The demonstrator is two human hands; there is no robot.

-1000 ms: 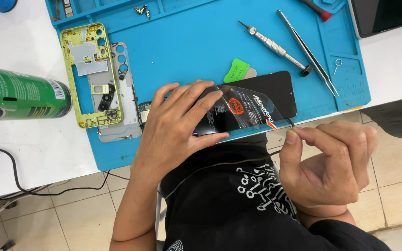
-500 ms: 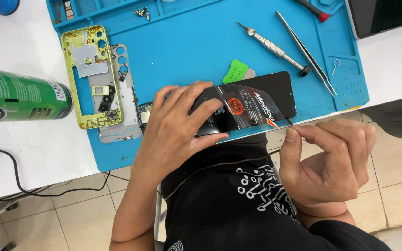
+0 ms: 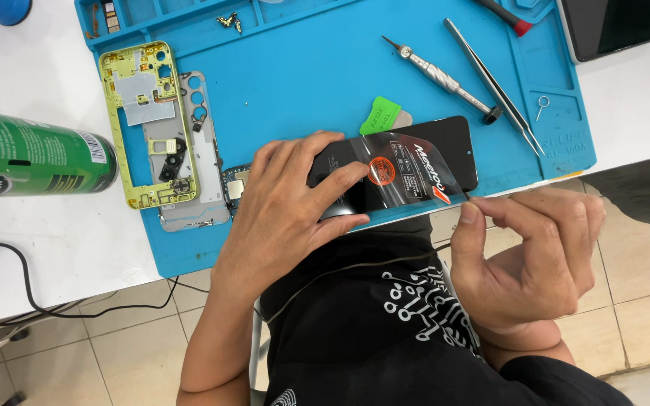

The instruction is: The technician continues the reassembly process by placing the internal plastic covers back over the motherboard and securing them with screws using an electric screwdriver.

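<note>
Film [image 3: 396, 169] on the black phone screen [image 3: 445, 146] is the thing both hands work on, in the single head view. Left hand [image 3: 287, 207] lies flat on the screen's near end, fingers spread, forefinger and thumb pressing down by the round orange sticker [image 3: 380, 170]. Right hand [image 3: 532, 259] sits just off the tabletop edge, thumb and forefinger pinched on the film's corner tab at the screen's lower right corner.

Compared with a second ago, the change is small: the right hand's pinch has stayed at the same corner and pulled only slightly outward, and the left hand has kept its hold without shifting. The film looks lifted a little along that corner, still lying over most of the glass, so the peel seems barely begun.

Beyond the left hand's fingers, a green pick [image 3: 380, 116] touches the screen's far edge. Farther out on the blue mat [image 3: 302, 68] lie a screwdriver [image 3: 438, 75] and tweezers [image 3: 490, 75]. To the left of the left hand rest a yellow phone frame [image 3: 144, 124] and, well apart, a green can [image 3: 31, 154].
</note>
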